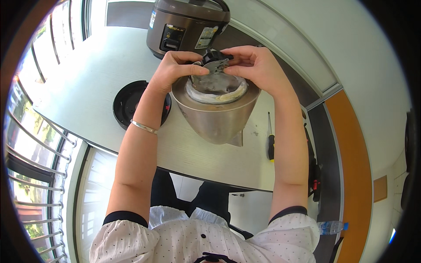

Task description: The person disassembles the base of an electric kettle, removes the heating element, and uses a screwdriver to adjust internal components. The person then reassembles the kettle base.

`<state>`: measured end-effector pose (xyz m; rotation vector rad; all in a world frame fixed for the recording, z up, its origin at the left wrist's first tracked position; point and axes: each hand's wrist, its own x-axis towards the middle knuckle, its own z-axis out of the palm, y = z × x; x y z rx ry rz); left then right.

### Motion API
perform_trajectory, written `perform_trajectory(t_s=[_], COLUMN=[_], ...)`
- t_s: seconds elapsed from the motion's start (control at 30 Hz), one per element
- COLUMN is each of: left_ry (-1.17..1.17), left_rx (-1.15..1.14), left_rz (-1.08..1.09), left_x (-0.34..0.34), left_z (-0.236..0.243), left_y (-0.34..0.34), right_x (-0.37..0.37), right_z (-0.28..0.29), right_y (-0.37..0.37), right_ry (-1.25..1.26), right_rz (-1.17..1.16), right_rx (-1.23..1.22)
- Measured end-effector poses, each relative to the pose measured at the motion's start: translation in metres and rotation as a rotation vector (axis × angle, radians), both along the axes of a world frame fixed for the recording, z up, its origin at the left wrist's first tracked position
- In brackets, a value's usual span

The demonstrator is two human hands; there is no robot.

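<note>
A steel kettle body (215, 120) rests upside down on the table, its spout near the lower right. Its bottom faces up, with a whitish ring (217, 97) around a grey recess. Above the far side of that recess, a metal plate with a black plastic connector (215, 61) is tilted up between my hands. My left hand (177, 70) pinches its left edge between thumb and fingers. On the opposite edge, my right hand (252, 65) grips it the same way. Whether the plate touches the kettle is hidden.
A brown rice cooker (188, 30) stands behind the kettle. Left of it lies a round black plastic base (127, 103), partly behind my left forearm. A screwdriver (270, 142) with a black and yellow handle lies at right, near small crumbs. A plastic bottle (331, 227) is at lower right.
</note>
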<state>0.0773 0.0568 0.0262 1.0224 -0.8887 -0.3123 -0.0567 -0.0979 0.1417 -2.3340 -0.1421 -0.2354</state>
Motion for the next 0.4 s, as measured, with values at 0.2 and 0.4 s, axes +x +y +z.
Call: perform_trajectory(t_s=[0.2,0.4], left_ry=[-0.005,-0.012], left_rx=[-0.017,-0.026], left_rz=[-0.011,-0.012], left_x=[0.0016,0.0021], left_z=[-0.0015,-0.0023], left_y=[-0.0013,-0.0018], right_x=[0.0022,0.0017], right_z=[-0.0014,-0.0014], right_y=[-0.0023,-0.0021], right_ry=[0.015,0.011], right_rz=[0.007,0.005], right_rx=[0.011,0.011])
